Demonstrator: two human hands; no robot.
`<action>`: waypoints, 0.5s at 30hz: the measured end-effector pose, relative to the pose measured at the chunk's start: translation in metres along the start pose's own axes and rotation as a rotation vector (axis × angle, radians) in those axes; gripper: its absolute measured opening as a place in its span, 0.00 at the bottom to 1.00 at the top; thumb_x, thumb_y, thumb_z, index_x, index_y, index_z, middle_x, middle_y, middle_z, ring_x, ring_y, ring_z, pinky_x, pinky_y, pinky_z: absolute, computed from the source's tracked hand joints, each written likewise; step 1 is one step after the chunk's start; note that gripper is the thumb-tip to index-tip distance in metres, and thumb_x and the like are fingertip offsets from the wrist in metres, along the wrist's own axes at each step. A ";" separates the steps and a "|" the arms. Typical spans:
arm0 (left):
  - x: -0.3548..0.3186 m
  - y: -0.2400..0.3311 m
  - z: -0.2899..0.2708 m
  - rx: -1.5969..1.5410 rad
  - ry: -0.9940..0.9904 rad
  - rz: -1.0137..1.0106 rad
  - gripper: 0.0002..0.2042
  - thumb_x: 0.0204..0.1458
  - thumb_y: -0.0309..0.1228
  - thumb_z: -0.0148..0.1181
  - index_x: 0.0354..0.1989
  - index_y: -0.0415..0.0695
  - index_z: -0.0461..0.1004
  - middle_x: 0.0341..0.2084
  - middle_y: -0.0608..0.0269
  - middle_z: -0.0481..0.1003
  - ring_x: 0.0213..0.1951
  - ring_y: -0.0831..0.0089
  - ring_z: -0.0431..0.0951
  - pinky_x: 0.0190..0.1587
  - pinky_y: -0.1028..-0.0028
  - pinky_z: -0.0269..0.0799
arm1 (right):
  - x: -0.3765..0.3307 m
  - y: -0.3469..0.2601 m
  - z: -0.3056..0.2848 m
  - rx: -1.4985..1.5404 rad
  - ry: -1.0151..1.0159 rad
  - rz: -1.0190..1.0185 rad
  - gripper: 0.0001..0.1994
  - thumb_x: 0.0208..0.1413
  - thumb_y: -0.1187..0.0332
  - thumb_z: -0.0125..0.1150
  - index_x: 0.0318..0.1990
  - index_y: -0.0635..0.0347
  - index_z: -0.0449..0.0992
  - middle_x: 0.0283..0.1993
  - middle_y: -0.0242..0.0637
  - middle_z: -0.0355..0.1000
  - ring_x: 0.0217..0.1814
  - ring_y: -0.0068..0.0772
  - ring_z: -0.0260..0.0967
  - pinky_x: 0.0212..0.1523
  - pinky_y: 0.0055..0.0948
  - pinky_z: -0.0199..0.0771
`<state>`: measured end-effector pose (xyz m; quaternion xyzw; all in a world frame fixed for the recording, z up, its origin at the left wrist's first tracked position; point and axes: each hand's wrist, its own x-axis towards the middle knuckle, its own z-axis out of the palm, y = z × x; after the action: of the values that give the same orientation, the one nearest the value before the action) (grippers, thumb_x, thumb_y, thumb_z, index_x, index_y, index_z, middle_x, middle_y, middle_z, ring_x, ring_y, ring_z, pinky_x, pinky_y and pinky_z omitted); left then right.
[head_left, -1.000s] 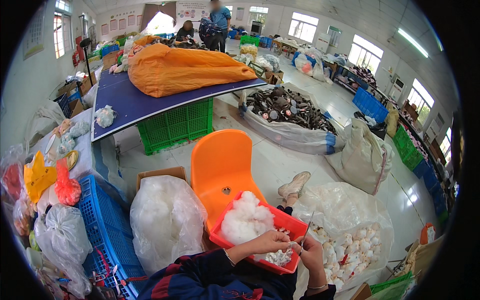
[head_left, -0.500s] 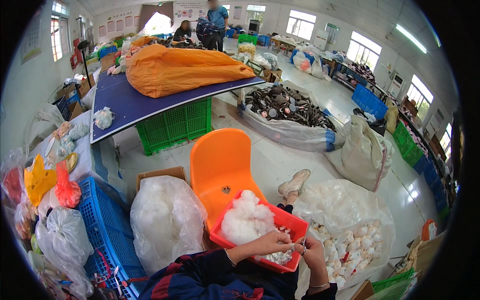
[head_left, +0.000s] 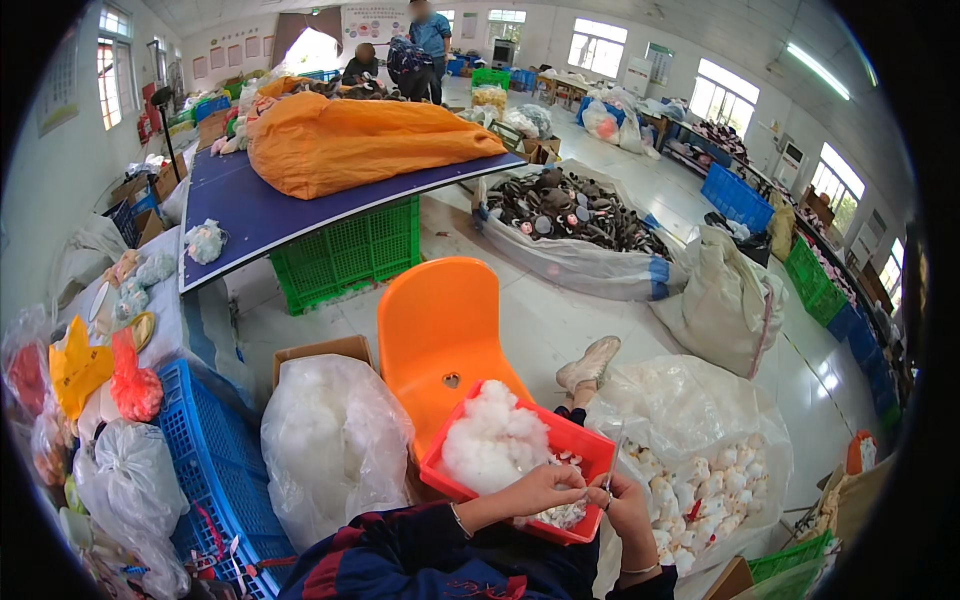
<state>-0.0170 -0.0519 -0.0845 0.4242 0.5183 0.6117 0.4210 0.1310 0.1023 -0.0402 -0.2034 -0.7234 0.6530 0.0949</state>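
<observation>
Over the right side of a red plastic tray (head_left: 447,484), my hands meet fingertip to fingertip. My left hand (head_left: 540,492) is closed in a pinch on a small white piece (head_left: 597,496), too small to name. My right hand (head_left: 628,508) grips a thin silver tool (head_left: 614,462), its slim end pointing up; its exact kind is unclear. Fluffy white stuffing (head_left: 490,440) is heaped in the tray, with small white pieces (head_left: 562,512) beside it, partly under my left hand. The tray rests tilted at the front of an orange chair (head_left: 440,320).
Right of the tray lies a clear plastic sheet (head_left: 690,395) bearing many small white stuffed pieces (head_left: 715,490). A bag of stuffing (head_left: 335,440) and a blue crate (head_left: 215,480) stand at left. Beyond are a blue table (head_left: 330,225) and a sack of dark pieces (head_left: 575,215).
Both hands stay almost in place at the tray's right side, still pinching. The thin tool in my right hand stands slightly higher; the view has shifted a little.
</observation>
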 end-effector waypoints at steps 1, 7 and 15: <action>0.000 0.002 0.000 0.003 0.019 0.018 0.10 0.59 0.34 0.63 0.42 0.39 0.77 0.32 0.67 0.78 0.38 0.78 0.77 0.44 0.75 0.72 | 0.001 0.003 -0.002 0.059 0.013 0.040 0.07 0.57 0.70 0.68 0.38 0.64 0.79 0.33 0.31 0.77 0.34 0.19 0.73 0.38 0.21 0.72; -0.001 0.009 -0.001 0.246 0.064 0.265 0.10 0.59 0.32 0.64 0.44 0.41 0.76 0.38 0.65 0.77 0.43 0.78 0.75 0.50 0.74 0.71 | 0.001 0.003 0.002 0.293 0.068 0.157 0.06 0.57 0.72 0.66 0.39 0.63 0.78 0.33 0.31 0.77 0.31 0.20 0.72 0.36 0.20 0.72; 0.002 0.008 0.002 0.040 0.061 -0.053 0.12 0.60 0.36 0.64 0.41 0.39 0.77 0.35 0.67 0.78 0.39 0.79 0.75 0.45 0.76 0.71 | -0.003 0.000 0.005 0.137 0.056 0.004 0.06 0.55 0.76 0.68 0.38 0.62 0.76 0.34 0.26 0.74 0.34 0.16 0.70 0.37 0.18 0.71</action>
<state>-0.0159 -0.0505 -0.0763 0.3998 0.5542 0.6025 0.4123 0.1317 0.0966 -0.0405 -0.2160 -0.6737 0.6952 0.1274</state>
